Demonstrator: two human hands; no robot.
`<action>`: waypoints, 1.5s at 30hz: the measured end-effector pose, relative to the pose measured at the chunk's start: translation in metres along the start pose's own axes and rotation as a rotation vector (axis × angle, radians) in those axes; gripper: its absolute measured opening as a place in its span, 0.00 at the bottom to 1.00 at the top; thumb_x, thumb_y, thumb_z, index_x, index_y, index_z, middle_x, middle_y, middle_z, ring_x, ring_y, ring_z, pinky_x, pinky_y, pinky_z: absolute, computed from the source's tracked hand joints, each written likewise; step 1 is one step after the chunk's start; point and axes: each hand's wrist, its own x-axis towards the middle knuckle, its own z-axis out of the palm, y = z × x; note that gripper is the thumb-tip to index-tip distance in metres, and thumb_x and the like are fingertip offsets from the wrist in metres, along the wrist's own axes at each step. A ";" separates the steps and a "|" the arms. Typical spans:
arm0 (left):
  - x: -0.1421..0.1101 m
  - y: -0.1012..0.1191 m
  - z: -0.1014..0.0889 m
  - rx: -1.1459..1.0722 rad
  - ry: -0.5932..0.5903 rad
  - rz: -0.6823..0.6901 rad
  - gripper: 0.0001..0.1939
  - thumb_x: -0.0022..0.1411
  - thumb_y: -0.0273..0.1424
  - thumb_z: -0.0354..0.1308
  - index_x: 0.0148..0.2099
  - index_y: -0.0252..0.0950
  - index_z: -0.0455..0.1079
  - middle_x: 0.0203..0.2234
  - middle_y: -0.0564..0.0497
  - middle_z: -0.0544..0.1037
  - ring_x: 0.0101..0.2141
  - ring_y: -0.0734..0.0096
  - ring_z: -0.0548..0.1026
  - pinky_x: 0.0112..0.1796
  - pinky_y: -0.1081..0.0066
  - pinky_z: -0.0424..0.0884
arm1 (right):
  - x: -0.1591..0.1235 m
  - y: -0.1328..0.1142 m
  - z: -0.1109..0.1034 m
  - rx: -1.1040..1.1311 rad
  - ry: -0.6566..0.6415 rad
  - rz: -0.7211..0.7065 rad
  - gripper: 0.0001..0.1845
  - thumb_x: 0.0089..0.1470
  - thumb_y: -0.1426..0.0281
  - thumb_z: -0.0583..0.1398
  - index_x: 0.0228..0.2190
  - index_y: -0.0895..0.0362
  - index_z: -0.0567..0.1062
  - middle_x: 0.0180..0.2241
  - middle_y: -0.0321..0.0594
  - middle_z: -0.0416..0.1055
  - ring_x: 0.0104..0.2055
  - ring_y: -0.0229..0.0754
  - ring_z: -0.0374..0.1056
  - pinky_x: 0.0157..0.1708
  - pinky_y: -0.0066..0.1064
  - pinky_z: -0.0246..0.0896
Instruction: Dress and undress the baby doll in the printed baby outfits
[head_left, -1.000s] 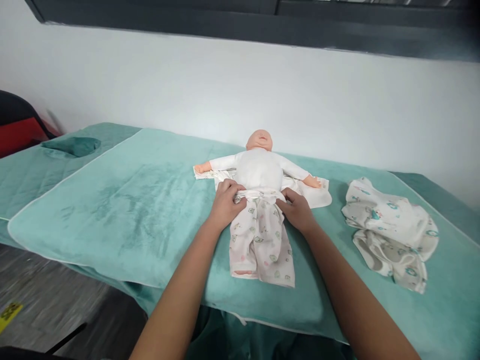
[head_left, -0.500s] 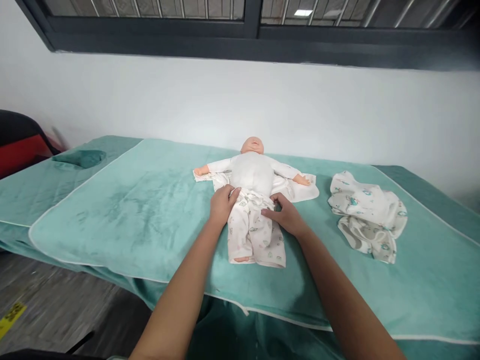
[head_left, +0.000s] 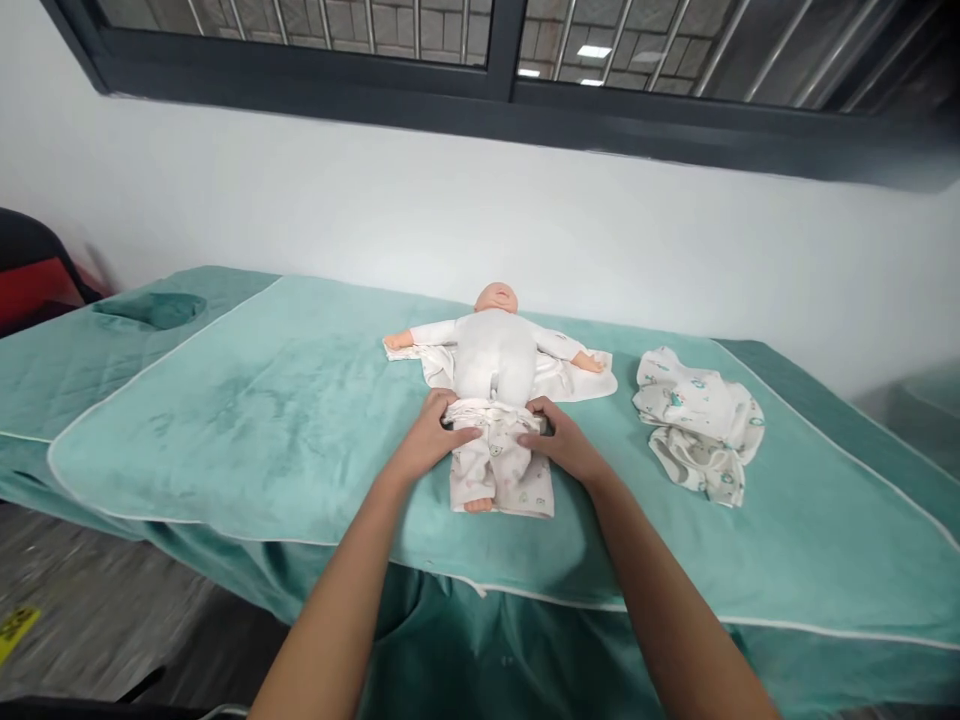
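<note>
A baby doll [head_left: 495, 345] lies on its back with its arms spread and its head toward the wall. Its torso is white, and a light printed garment is spread under its arms. White printed baby pants [head_left: 501, 465] cover its legs, with the waistband down at the upper thighs. My left hand [head_left: 439, 435] grips the waistband at the left side, thumb over the front. At the right side my right hand [head_left: 559, 438] holds the same waistband, thumb also in front. One foot shows at the left leg opening; the other is hidden.
A crumpled white printed cloth garment [head_left: 701, 420] lies to the right on the green padded bed cover [head_left: 262, 420]. Behind the bed is a white wall [head_left: 360, 200] under a dark window frame [head_left: 300, 80]. A red and black chair [head_left: 37, 270] stands at the far left.
Both hands have drawn the pants' waistband down toward me, from the doll's waist to its thighs, uncovering its lower torso. The camera view has shifted slightly.
</note>
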 end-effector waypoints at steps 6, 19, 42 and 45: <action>-0.017 0.003 0.006 0.177 0.047 0.005 0.15 0.58 0.44 0.63 0.37 0.39 0.68 0.36 0.50 0.73 0.41 0.62 0.72 0.44 0.65 0.68 | -0.013 -0.005 0.008 -0.023 0.017 0.038 0.18 0.46 0.56 0.67 0.28 0.53 0.66 0.27 0.30 0.63 0.30 0.40 0.59 0.32 0.31 0.55; -0.064 0.044 -0.019 0.173 -0.310 0.012 0.42 0.54 0.29 0.63 0.69 0.50 0.53 0.61 0.46 0.62 0.59 0.55 0.67 0.57 0.60 0.66 | -0.067 -0.018 0.005 -0.074 -0.169 -0.119 0.57 0.34 0.56 0.75 0.61 0.49 0.56 0.58 0.47 0.60 0.59 0.56 0.60 0.55 0.48 0.60; -0.081 0.075 0.024 0.577 -0.150 -0.081 0.28 0.64 0.31 0.54 0.65 0.46 0.60 0.56 0.46 0.72 0.50 0.53 0.76 0.46 0.60 0.71 | -0.069 -0.075 0.014 -0.230 -0.137 0.249 0.18 0.43 0.62 0.67 0.35 0.54 0.70 0.33 0.35 0.72 0.36 0.43 0.66 0.35 0.32 0.56; -0.077 0.082 0.007 0.342 -0.209 -0.086 0.29 0.60 0.33 0.60 0.63 0.43 0.64 0.58 0.47 0.72 0.54 0.54 0.73 0.53 0.60 0.68 | -0.070 -0.078 0.008 -0.160 -0.186 0.229 0.19 0.43 0.63 0.68 0.36 0.54 0.71 0.35 0.36 0.73 0.37 0.44 0.67 0.36 0.31 0.57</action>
